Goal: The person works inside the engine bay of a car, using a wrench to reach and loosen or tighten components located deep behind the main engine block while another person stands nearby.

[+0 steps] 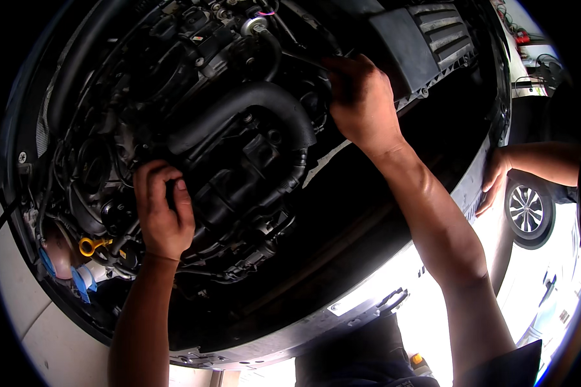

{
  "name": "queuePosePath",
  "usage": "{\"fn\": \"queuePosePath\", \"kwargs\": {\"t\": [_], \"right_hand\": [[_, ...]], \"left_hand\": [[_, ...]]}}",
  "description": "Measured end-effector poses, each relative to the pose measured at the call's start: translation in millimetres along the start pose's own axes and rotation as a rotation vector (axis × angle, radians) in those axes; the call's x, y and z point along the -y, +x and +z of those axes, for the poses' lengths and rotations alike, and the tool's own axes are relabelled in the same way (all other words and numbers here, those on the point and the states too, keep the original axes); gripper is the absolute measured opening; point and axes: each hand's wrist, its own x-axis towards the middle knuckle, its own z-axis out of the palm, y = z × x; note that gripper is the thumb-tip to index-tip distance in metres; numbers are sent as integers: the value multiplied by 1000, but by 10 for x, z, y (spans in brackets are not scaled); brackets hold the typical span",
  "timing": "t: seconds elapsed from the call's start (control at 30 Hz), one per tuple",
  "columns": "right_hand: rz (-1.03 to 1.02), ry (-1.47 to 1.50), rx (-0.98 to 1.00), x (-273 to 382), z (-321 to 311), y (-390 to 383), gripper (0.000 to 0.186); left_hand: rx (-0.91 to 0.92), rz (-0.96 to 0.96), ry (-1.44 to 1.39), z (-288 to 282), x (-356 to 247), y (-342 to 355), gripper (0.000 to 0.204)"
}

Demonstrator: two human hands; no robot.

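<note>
My left hand (163, 209) rests on the lower left of the engine, fingers curled beside the thick black curved hose (239, 103); what they grip, if anything, is hidden. My right hand (361, 103) is closed at the upper right of the engine, by the dark air filter housing (407, 55), where a thin dark bar runs into its fingers; I cannot make out whether that is a tool or a line. Below my left hand's wrist side are a yellow dipstick loop (88, 247) and a pale reservoir (61, 251).
Another person's hand (496, 174) rests on the car's front edge at the right, beside a wheel (526, 210) of another vehicle. The front crossmember (342, 304) curves across the bottom, with my dark-clothed body below it. A pale fender (19, 290) lies at the left.
</note>
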Motion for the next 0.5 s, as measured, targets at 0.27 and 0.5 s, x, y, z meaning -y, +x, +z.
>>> {"fn": "queuePosePath", "kwargs": {"t": [0.27,0.5], "right_hand": [[-36,10,5,-90,38,28,24],[-167,-84,6,-103,-51,167,24]], "left_hand": [[38,-6,13,-12,14,-18,12],[18,11,18,-15,-22,-13,12]]}}
